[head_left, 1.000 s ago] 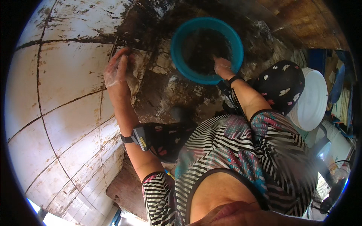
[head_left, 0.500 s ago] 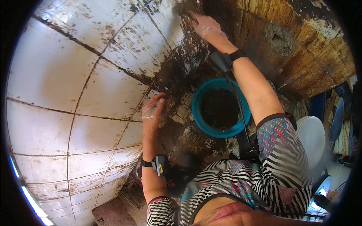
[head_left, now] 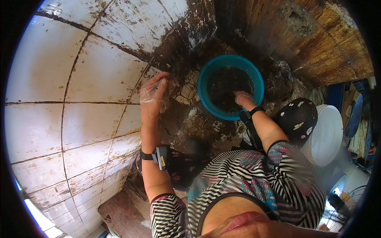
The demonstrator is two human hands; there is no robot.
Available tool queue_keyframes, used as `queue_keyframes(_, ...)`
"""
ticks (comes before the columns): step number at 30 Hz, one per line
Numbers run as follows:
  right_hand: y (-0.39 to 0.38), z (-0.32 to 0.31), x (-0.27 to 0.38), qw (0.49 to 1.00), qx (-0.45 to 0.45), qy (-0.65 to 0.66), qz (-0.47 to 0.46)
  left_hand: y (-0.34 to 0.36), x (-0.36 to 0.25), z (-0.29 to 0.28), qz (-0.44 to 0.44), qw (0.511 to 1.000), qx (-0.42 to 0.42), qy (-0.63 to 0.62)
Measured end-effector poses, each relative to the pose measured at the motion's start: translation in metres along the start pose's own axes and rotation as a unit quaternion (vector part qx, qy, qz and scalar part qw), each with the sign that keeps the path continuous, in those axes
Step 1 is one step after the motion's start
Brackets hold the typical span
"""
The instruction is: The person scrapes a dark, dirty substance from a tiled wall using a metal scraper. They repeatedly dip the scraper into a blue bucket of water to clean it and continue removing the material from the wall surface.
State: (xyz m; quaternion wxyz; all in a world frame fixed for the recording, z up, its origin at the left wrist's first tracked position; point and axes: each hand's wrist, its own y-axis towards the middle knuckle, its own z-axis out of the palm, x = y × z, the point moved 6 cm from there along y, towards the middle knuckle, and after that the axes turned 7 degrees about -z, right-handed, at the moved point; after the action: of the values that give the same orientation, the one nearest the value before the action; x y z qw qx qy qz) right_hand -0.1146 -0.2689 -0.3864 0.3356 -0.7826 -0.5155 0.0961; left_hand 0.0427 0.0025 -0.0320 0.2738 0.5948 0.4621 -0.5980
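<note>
A teal plastic basin [head_left: 258, 81] stands on the dirty floor in front of me, with dark, murky water in it. My right hand [head_left: 243, 99], in a thin clear plastic glove, reaches over the near rim into this basin. Its fingers are curled, with the tips lost in the dark water, so what they hold cannot be made out. My left hand [head_left: 154, 90] is in a clear glove too. It hovers beside the white tiled wall [head_left: 107, 75], fingers loosely bent, thumb a little apart, nothing visible in it.
Brown-stained tiles [head_left: 313, 47] cover the wall at the far right, and black grime fills the corner between the walls. A white bucket [head_left: 327, 135] lies by my right knee [head_left: 297, 121]. Behind it are stacked odds and ends. A brown board [head_left: 121, 214] lies at the lower left.
My right hand has come down from the grimy wall corner into the basin. My left hand has shifted slightly up and left in the picture, still beside the wall.
</note>
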Motion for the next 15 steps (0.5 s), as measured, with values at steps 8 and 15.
queue_keyframes(8, -0.036, -0.287, 0.082, 0.864, -0.448, 0.152, -0.171, -0.003, -0.017, -0.005, 0.104, 0.99, -0.022, 0.091)
queue_keyframes(15, -0.086, -0.565, 0.147, 0.786, -0.537, 0.13, -0.279, 0.003, -0.02, -0.004, 0.04, 0.999, 0.004, -0.016)
